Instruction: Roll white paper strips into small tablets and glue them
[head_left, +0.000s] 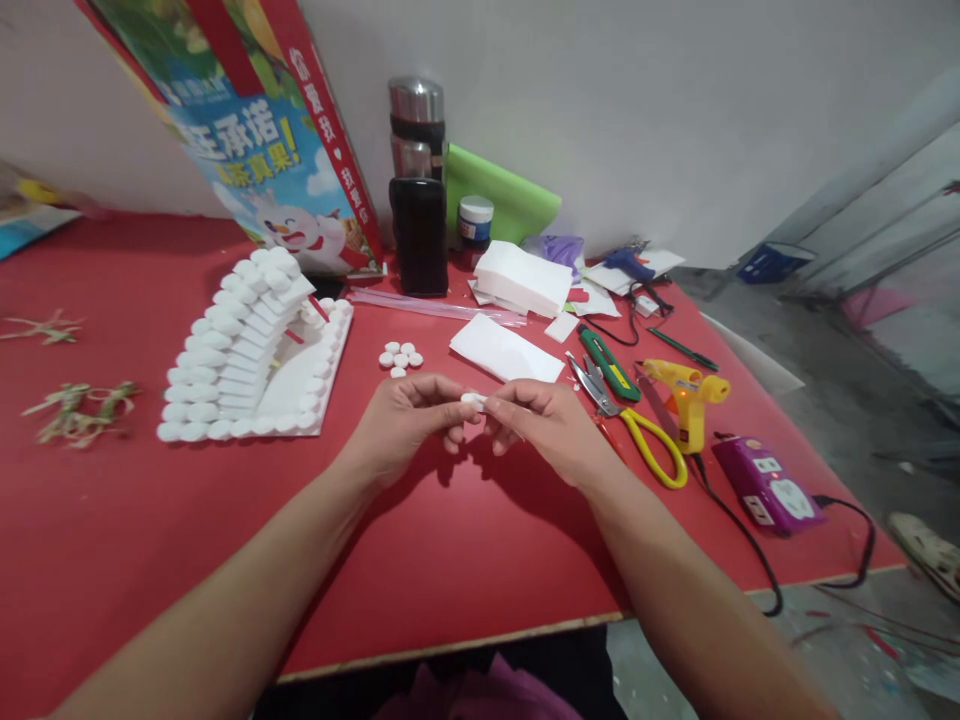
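Between the fingertips of both hands, over the middle of the red table, is a small white piece [472, 400]; its exact kind is too small to make out. My left hand [412, 420] pinches it from the left, and my right hand [536, 425] pinches it from the right. Just beyond my left hand lie several round white discs [400, 356]. Folded white paper [506, 348] rests behind the fingers. Further left stands a white model [247, 360] with a curved stair and rows of rounded white pieces along its edges.
Right of my hands lie yellow-handled scissors [649, 445], a green utility knife [607, 362], a yellow glue gun [686, 395] and a purple power box [769, 485] with cords. Behind stand a black phone [420, 237], a flask [416, 105] and a printed bag [277, 150]. Straw figures [82, 412] lie far left.
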